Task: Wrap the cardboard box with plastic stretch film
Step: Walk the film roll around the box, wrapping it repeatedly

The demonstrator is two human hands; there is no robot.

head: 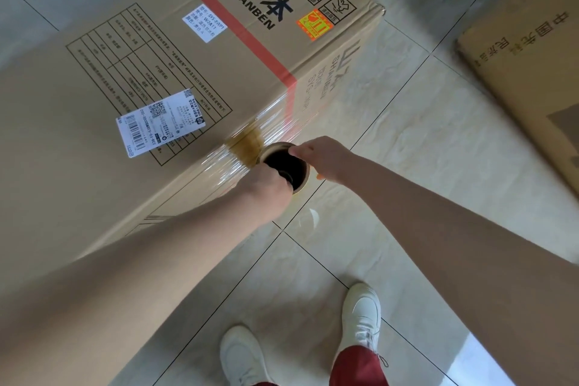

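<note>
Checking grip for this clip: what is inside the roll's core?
The left hand's fingers reach into the roll's open core; the right hand pinches its rim. Deeper inside is dark, and the fingertips are hidden.

Bright, even daylight; soft glare streaks the clear plastic stretch film (pixel 275 125) just beyond the hands, and wide-angle distortion blurs the near forearms.
</note>
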